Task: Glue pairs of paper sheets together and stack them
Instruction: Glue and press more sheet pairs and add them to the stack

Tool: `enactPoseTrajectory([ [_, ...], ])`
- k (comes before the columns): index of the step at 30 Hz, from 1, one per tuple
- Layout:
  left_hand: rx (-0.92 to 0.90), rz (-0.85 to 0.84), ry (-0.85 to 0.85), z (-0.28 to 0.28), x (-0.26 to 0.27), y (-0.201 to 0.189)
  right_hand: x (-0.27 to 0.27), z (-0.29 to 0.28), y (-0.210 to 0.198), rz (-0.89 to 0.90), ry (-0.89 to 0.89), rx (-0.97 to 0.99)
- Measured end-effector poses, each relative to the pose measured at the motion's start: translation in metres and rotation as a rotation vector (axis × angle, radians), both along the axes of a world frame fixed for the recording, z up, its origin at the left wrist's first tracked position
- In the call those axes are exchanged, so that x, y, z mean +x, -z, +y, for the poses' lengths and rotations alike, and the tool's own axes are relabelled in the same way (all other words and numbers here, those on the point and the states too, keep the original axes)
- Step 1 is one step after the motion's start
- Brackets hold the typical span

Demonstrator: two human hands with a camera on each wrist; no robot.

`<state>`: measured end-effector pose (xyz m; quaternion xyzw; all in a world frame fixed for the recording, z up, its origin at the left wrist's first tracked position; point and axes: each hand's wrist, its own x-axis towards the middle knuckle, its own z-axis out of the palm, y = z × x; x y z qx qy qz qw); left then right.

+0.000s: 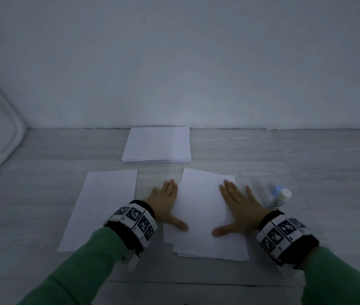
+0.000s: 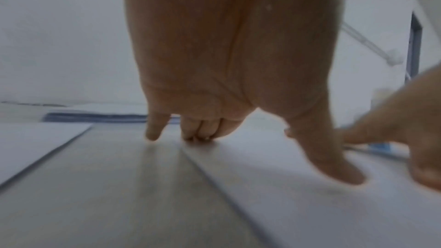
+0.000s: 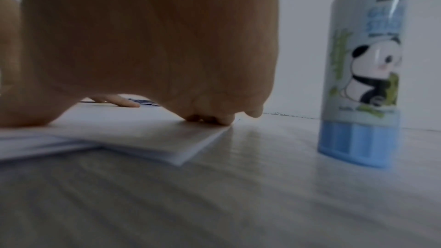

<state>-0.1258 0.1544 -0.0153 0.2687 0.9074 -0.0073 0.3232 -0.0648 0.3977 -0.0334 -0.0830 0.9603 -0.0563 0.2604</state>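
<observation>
left hand (image 1: 163,200) flat, fingers straight, on left edge of paper pile (image 1: 205,216) | right hand (image 1: 239,204) flat on its right side | glue stick (image 1: 281,197) upright at 3 o'clock | single sheet (image 1: 102,208) at 9 | stack (image 1: 157,143) at 12 | tabletop (image 1: 306,155)

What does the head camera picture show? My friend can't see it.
Two flat hands, left hand and right hand, press on a pile of white paper. A glue stick stands at right, a single sheet lies left, another stack farther back.

left hand (image 1: 165,202), right hand (image 1: 241,205) flat on skewed sheets (image 1: 203,214) | glue stick (image 1: 281,197) upright beside right | neat stack (image 1: 157,144) behind | single sheet (image 1: 102,208) left
</observation>
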Motion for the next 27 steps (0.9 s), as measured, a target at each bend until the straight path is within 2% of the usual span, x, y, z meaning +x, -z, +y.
enactPoseTrajectory([
  [6, 0.119, 0.161, -0.224, 0.013, -0.034, -0.021, 0.002, -0.003, -0.005, -0.006, 0.006, -0.018],
  [12, 0.341, 0.007, -0.529, -0.002, -0.055, -0.021, 0.002, -0.003, -0.006, -0.025, 0.016, -0.048],
  [19, 0.843, -0.29, -1.007, -0.019, -0.013, -0.007, 0.001, 0.0, -0.002, -0.022, 0.008, -0.044],
  [21, 0.868, -0.333, -1.015, -0.018, 0.005, -0.006, 0.001, 0.001, -0.002, -0.023, 0.013, -0.049],
  [23, 0.877, -0.372, -0.954, -0.017, 0.019, -0.006, 0.002, -0.001, -0.004, -0.022, 0.02, -0.043],
  [27, 0.988, -0.331, -0.867, -0.018, 0.034, -0.016, 0.006, -0.002, -0.015, 0.018, 0.067, -0.038],
])
